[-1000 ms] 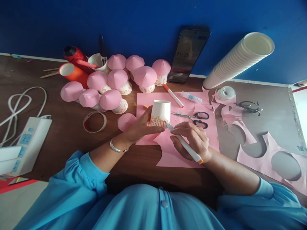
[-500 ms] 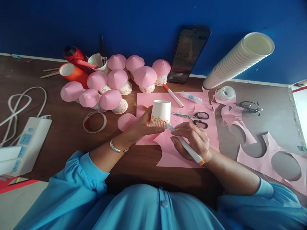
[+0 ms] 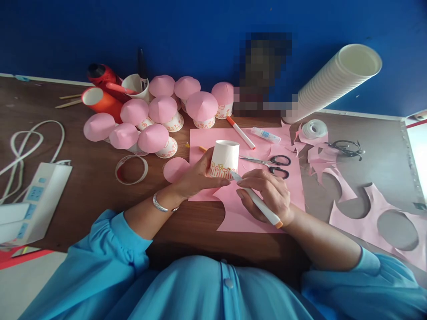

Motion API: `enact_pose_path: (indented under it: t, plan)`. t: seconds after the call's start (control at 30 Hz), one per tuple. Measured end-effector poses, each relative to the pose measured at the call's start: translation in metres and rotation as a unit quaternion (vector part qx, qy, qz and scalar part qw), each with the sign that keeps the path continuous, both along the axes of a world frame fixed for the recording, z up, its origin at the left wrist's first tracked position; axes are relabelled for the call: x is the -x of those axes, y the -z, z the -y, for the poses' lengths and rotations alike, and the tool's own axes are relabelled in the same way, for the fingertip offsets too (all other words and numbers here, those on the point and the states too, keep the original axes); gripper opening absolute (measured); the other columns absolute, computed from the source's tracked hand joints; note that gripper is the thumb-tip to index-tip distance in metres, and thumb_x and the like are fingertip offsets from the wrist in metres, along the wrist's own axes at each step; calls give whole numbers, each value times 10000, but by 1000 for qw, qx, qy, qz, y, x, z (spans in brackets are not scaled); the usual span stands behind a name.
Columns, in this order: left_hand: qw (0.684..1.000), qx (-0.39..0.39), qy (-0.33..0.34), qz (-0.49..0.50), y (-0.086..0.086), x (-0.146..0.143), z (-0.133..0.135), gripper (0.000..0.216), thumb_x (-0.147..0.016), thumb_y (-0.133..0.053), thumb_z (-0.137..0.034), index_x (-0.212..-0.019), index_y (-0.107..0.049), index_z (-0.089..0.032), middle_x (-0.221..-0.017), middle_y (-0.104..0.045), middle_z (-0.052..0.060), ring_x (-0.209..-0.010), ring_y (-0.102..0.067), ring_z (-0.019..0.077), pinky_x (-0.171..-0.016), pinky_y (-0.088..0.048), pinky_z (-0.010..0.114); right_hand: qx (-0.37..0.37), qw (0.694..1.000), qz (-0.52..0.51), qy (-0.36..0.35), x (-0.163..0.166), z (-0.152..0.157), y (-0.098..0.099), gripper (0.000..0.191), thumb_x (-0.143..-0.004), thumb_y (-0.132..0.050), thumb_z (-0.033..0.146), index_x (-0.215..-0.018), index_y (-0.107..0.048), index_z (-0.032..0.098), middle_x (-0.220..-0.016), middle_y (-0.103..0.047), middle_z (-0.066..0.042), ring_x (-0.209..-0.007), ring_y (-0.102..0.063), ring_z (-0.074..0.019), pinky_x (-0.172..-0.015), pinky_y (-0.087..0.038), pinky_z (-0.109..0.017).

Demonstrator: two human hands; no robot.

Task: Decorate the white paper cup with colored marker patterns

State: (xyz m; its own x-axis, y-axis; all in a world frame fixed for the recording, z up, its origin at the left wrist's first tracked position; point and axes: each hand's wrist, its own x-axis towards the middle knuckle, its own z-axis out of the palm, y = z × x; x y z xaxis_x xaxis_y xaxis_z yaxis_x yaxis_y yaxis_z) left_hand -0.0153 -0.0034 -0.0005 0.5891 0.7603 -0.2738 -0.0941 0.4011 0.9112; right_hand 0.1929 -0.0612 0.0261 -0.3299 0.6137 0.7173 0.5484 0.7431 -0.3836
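Note:
My left hand [image 3: 196, 175] grips an upturned white paper cup [image 3: 226, 156] that stands on a pink paper sheet [image 3: 253, 213]. Orange flower drawings run along the cup's lower band. My right hand [image 3: 268, 195] is closed round a white marker with an orange end [image 3: 258, 203]. The marker's tip touches the cup's lower right edge. A pink paper disc [image 3: 175, 169] lies just left of my left hand.
Several cups with pink cone tops [image 3: 156, 118] cluster at the back left. Scissors [image 3: 271, 163], a second marker [image 3: 240, 132] and a glue tube [image 3: 266, 134] lie behind the cup. A stack of white cups [image 3: 333, 82], tape rolls [image 3: 131, 169], pink offcuts [image 3: 376, 213] and a power strip [image 3: 35, 198] surround them.
The cup has tilted and shifted slightly to the right in my left hand. My right hand and the marker stay almost where they were.

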Motion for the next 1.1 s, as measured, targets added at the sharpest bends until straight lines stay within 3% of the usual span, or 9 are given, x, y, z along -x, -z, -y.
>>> enact_pose_path:
  t: [0.33,0.83,1.1]
  plan:
    - [1000,17,1,21,-1,-1,0,731,-690,-939,-309,-1297,-536,-247,-1187,-637,55,-1133,-626,269,-960,-533,448,5,1000,1,8,-3,0,1,233,-921,-644,116,-1141,-618,191,-817,-721,-37,-714,-721,-192,-601,-593,-300]
    - [1000,1,-9,23,2,0,0,682,-716,-921,-280,-1294,-559,-262,-1267,-636,59,-1267,-584,303,-1051,-493,476,8,1000,-10,0,-1,0,1,171,-948,-623,133,-1109,-623,192,-812,-696,-31,-699,-709,-178,-588,-586,-297]
    - [999,1,-4,33,7,2,0,664,-733,-910,-254,-1303,-571,-284,-1263,-637,46,-1269,-589,296,-1068,-491,487,6,1000,-7,14,-3,0,2,247,-918,-645,102,-1146,-619,195,-823,-718,-32,-711,-713,-184,-601,-593,-297]
